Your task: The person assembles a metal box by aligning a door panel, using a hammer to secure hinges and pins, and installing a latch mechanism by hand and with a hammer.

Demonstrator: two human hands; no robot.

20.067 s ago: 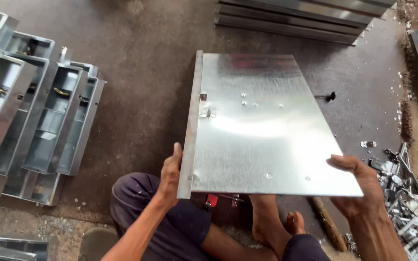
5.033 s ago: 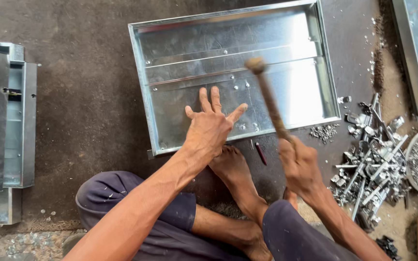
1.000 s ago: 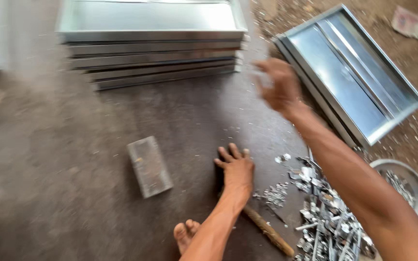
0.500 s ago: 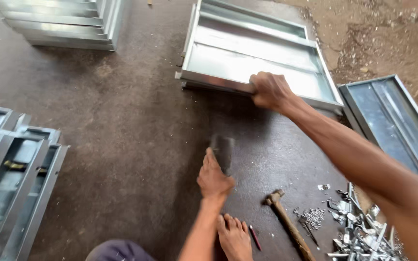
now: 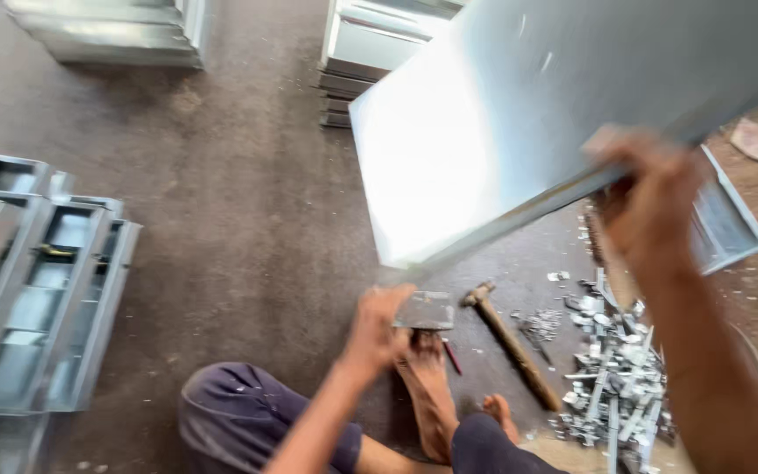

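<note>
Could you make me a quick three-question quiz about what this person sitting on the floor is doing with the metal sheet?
1. True or false: the right hand grips the metal panel by its edge.
2. What does the left hand hold? A) small metal block B) hammer C) nothing
3. Which wooden-handled tool lies on the floor by the foot?

Key: 1 true; 2 A; 3 the hammer.
</note>
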